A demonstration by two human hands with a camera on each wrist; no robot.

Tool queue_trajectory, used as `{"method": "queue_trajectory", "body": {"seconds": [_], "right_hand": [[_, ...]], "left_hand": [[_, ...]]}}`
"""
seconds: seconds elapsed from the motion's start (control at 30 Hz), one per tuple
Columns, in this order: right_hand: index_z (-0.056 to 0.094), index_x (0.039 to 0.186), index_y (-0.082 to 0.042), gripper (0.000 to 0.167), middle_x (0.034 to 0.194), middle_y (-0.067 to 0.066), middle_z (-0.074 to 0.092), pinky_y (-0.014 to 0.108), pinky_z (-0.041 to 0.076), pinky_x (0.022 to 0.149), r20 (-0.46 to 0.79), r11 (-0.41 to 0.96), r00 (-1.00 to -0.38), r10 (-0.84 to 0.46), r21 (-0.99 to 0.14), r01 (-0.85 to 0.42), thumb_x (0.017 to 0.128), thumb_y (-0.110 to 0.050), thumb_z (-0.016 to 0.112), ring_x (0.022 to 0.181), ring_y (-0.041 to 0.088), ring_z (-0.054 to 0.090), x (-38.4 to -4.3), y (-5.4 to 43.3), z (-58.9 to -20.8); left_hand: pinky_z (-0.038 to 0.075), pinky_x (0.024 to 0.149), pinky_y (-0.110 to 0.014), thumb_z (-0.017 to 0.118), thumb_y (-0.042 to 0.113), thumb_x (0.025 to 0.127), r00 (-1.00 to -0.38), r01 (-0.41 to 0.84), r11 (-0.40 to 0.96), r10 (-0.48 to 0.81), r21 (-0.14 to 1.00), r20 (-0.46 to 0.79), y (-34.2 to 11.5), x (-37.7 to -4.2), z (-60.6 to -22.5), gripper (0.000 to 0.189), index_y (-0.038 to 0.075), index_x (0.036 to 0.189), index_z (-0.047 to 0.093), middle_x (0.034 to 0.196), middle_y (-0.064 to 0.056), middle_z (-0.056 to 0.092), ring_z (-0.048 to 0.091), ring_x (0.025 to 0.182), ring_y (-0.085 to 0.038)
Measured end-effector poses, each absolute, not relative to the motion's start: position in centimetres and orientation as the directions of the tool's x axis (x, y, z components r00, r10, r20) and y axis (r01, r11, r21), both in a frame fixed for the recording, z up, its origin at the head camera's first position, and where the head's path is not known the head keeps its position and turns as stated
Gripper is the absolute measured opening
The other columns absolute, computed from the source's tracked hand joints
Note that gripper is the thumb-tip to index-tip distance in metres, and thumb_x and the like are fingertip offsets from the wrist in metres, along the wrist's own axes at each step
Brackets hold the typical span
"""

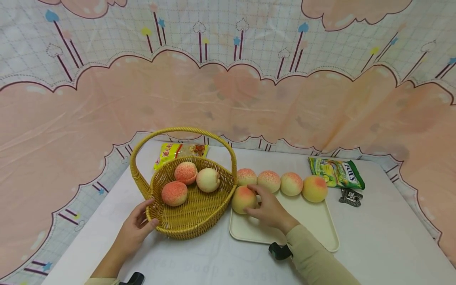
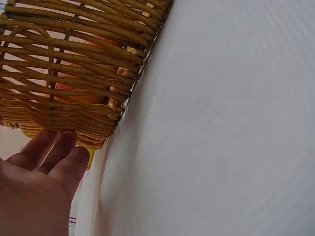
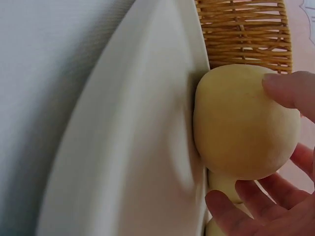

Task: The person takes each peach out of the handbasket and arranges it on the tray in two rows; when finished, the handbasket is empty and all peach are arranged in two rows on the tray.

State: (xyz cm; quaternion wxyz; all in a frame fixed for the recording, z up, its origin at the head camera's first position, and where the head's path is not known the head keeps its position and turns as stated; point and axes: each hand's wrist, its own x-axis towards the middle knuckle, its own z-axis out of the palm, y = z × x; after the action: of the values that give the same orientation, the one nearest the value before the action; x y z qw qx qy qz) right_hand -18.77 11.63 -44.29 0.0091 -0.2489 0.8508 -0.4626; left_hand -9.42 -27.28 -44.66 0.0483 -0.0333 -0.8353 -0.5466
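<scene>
My right hand (image 1: 269, 208) holds a yellow peach with a red blush (image 1: 243, 200) at the tray's left end, with thumb and fingertips on opposite sides of it. In the right wrist view the peach (image 3: 243, 123) stands close to the tray edge. On the left, my left hand (image 1: 133, 227) rests on the side of the woven basket (image 1: 192, 229), fingertips at its rim. From the left wrist, straight fingers (image 2: 61, 157) touch the outer wicker wall (image 2: 74, 93). Inside the basket lie two red-speckled peaches (image 1: 174, 193) and a pale peach (image 1: 208, 180).
Several peaches (image 1: 291, 184) form a row along the back of the cream tray (image 1: 306, 225). A yellow snack packet (image 1: 181, 150) lies behind the basket. Back right are a green candy bag (image 1: 336, 173) and a small black packet (image 1: 350, 197). The tall basket handle (image 1: 183, 129) arches above the fruit.
</scene>
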Motion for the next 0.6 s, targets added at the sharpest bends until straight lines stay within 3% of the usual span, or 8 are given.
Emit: {"method": "queue_trajectory", "body": {"seconds": [0.6], "right_hand": [[0.052, 0.135, 0.002, 0.064, 0.134, 0.016, 0.053, 0.043, 0.055, 0.088, 0.146, 0.447, -0.868, -0.475, -0.809, -0.381, 0.08, -0.013, 0.081, 0.114, 0.031, 0.056, -17.81, 12.05, -44.16]], "left_hand": [[0.034, 0.09, -0.002, 0.062, 0.008, 0.099, -0.991, 0.126, 0.404, 0.005, 0.906, 0.135, -27.32, -9.53, -44.89, 0.059, -0.004, 0.148, 0.033, 0.153, -0.032, 0.027, 0.033, 0.135, -0.053]]}}
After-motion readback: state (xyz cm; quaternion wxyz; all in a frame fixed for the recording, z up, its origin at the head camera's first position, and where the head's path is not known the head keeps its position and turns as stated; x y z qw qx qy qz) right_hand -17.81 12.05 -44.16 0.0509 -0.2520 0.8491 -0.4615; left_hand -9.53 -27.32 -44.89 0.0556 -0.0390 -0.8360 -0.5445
